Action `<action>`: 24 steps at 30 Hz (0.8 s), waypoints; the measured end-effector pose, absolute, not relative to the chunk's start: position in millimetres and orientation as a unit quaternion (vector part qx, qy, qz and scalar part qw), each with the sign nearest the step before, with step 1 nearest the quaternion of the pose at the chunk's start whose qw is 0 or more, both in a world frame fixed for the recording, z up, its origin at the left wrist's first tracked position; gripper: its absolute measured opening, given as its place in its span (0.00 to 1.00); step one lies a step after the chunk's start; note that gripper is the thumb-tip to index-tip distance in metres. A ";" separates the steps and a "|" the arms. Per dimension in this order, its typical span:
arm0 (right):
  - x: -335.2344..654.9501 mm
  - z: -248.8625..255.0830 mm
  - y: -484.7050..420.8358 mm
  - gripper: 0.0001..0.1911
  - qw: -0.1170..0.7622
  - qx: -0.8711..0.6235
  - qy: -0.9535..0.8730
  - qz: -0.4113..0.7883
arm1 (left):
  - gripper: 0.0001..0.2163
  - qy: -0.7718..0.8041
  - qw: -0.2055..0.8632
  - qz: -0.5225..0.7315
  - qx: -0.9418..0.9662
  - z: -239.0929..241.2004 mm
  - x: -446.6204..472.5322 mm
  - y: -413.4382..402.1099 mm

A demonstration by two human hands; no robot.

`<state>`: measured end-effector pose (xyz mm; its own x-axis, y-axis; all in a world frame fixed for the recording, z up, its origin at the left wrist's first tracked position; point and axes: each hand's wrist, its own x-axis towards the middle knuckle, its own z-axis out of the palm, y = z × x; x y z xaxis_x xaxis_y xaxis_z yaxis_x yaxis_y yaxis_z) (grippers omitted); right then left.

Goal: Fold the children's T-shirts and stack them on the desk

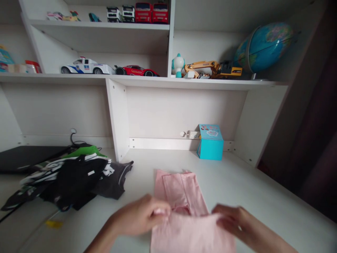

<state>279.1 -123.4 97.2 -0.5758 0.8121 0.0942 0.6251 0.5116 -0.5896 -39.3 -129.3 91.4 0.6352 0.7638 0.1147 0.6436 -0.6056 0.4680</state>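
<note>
Pink garment (184,214) cut off below, left hand (140,216) and right hand (235,221) blurred, each pinching its edge, on counter (250,189)

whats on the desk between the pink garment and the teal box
Nothing: in the head view, bare white desk separates the pink garment from the teal box.

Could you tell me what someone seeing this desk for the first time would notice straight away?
The eye goes first to the pink garment at the front of the white desk, with the left hand and right hand gripping its near fold. Next comes the heap of dark clothes at left, then the turquoise box by the back wall and the globe on the shelf above.
</note>
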 end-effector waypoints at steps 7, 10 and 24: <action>243.7 49.6 46.8 0.11 0.246 -0.528 -0.727 0.364 | 0.06 0.526 0.321 0.161 0.771 73.5 -29.1 41.0; 236.1 26.0 69.5 0.09 0.239 -0.543 -0.722 0.355 | 0.07 0.525 0.347 0.141 0.765 54.0 -37.4 59.4; 230.4 -7.4 84.7 0.15 0.261 -0.629 -0.713 0.166 | 0.15 0.607 0.147 0.166 0.763 12.4 -41.6 74.6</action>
<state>230.4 84.7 -7.4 -0.0727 0.9837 0.1644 0.8106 0.1543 -0.5649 -41.6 74.6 12.4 0.2080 0.9752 0.0755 0.8776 -0.2201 0.4259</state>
